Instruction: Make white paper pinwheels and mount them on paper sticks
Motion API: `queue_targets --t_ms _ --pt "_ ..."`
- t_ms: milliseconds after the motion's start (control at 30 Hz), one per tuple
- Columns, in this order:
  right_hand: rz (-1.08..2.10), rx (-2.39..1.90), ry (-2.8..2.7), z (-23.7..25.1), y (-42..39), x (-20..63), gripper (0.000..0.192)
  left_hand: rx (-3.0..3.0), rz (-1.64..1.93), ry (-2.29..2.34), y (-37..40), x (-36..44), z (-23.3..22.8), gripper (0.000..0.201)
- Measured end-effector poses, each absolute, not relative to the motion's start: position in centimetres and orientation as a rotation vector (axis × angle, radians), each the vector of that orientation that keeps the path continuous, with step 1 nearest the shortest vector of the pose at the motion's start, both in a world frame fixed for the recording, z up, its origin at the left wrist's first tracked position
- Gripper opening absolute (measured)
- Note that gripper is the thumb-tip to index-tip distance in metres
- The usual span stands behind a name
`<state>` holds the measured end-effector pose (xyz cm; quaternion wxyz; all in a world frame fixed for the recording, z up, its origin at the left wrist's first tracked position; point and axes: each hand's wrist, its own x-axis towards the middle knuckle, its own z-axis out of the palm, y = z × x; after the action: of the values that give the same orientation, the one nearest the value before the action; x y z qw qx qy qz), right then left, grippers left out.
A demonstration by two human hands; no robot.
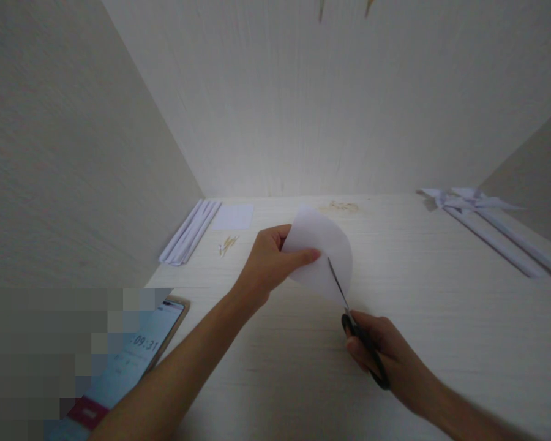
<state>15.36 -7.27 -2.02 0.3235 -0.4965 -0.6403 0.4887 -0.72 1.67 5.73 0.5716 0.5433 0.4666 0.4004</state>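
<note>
Near the middle of the view, my left hand point(275, 257) pinches a white sheet of paper point(321, 236), its thumb lying on the near face and the fingers mostly hidden behind. The sheet is held up off the table and bends into a curve at its right side. My right hand point(381, 349) is closed around the black handles of a pair of scissors point(371, 355). One thin blade lies across the front of the paper, pointing up and left toward my left thumb. Where the other blade is, I cannot make out.
Rolled paper sticks point(190, 233) lie at the back left beside a small white paper square point(234, 217) and several small wooden sticks point(229, 245). A phone point(138, 349) showing a timer is at the near left. Paper pinwheels point(468, 199) on paper sticks lie at the right. Walls enclose the table.
</note>
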Motion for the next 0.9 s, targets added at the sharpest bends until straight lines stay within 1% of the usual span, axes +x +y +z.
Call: queue_targets --t_ms 200,733,900 --pt "1.317 -1.314 -1.642 -2.34 -7.32 15.36 0.044 1.28 0.94 1.096 1.72 -0.78 5.65 0.025" --pt "1.269 -1.352 -1.71 -1.92 -7.18 15.33 0.047 1.284 0.94 1.094 1.77 -0.78 5.54 0.024" --pt "1.284 -1.345 -1.704 -2.06 -7.21 15.3 0.045 1.282 0.94 1.082 1.73 -0.81 5.52 0.023"
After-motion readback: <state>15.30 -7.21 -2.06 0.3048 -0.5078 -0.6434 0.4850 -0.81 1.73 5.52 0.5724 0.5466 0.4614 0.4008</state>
